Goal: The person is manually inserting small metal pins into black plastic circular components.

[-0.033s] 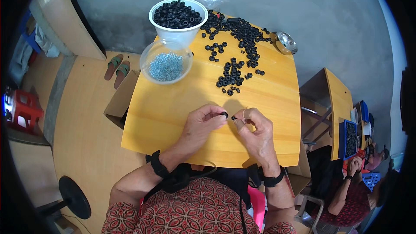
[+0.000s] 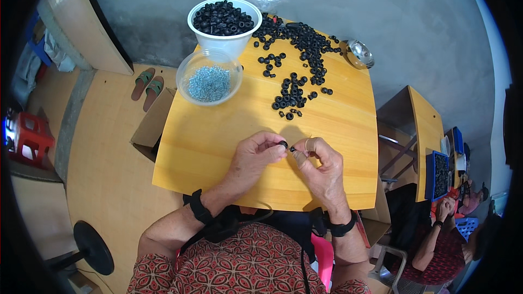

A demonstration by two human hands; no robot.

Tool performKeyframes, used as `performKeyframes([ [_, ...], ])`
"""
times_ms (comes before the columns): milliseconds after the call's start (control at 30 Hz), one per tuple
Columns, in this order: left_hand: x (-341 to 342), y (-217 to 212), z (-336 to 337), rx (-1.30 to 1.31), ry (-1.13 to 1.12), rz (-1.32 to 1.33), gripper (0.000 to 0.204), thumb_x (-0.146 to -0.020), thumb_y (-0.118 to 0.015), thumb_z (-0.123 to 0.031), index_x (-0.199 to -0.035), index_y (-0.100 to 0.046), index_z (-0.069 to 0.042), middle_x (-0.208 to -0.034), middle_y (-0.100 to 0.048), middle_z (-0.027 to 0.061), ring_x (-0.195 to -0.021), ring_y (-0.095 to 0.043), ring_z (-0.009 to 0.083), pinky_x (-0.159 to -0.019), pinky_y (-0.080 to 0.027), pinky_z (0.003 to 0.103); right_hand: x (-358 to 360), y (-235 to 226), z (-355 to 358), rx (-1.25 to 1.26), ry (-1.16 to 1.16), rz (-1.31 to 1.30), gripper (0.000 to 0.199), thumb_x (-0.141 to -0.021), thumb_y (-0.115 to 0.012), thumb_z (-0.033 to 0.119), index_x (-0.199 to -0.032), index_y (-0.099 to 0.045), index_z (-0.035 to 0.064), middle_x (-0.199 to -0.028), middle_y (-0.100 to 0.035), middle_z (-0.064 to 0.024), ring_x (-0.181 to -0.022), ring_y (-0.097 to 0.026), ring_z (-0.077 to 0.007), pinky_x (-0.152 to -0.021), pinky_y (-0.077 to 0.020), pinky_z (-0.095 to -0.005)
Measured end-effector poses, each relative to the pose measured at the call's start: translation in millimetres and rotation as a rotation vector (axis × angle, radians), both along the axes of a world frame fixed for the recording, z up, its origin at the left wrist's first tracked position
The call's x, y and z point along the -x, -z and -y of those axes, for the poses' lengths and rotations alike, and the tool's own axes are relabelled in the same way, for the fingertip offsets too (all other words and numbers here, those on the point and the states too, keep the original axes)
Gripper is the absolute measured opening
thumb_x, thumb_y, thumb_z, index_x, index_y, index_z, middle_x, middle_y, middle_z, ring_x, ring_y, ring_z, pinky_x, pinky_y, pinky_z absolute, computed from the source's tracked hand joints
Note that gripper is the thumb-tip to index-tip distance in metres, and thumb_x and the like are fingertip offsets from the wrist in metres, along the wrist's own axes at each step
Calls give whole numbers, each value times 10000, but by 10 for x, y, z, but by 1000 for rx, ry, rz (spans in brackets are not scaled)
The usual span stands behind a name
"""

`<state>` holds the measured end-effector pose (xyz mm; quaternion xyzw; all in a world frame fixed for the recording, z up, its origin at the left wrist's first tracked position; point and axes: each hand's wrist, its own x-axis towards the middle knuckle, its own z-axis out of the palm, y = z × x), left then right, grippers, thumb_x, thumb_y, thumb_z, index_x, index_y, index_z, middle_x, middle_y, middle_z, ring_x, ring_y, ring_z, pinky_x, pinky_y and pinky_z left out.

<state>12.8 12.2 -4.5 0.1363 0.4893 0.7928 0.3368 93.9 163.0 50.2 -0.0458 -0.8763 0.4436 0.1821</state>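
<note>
1. My left fingers (image 2: 267, 138) are pinched narrow on a rounded black piece (image 2: 283, 144), which sits at the very tips, its dark edge facing my other hand.
2. Just across a small gap, my right fingers (image 2: 321, 147) close thumb to index on a smaller black piece (image 2: 292, 149); the two pieces are apart, both over the table (image 2: 190, 152).
3. The work appears to be mid-course: one piece is in each hand, and the two do not meet. Loose black pieces (image 2: 292, 98) lie scattered beyond my fingertips, seemingly plenty left to handle.
4. Farther off, ahead and to the left of my fingers, a white bowl (image 2: 218, 41) brims with black pieces; whether those are finished or waiting, I cannot tell.
5. The smaller piece seems to point leftward from my right fingertips, its long axis running roughly from hand to hand. The rounded piece is mostly covered by my grip, so its long axis stays unclear.
6. Nearer than the bowl, also ahead-left of my fingers, a clear tub (image 2: 236, 79) holds pale blue bits (image 2: 208, 83), untouched by either hand.
</note>
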Motion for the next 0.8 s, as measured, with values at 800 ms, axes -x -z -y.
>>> performKeyframes([
  [800,-24,30,-51,-36,13,160,196,-887,-673,-81,-1076,-621,-68,-973,-647,-8,-881,-610,66,-779,-516,228,-87,151,109,-120,38,-138,125,-787,-721,-21,-881,-639,-14,-805,-620,-117,-700,-611,-243,-615,-504,-318],
])
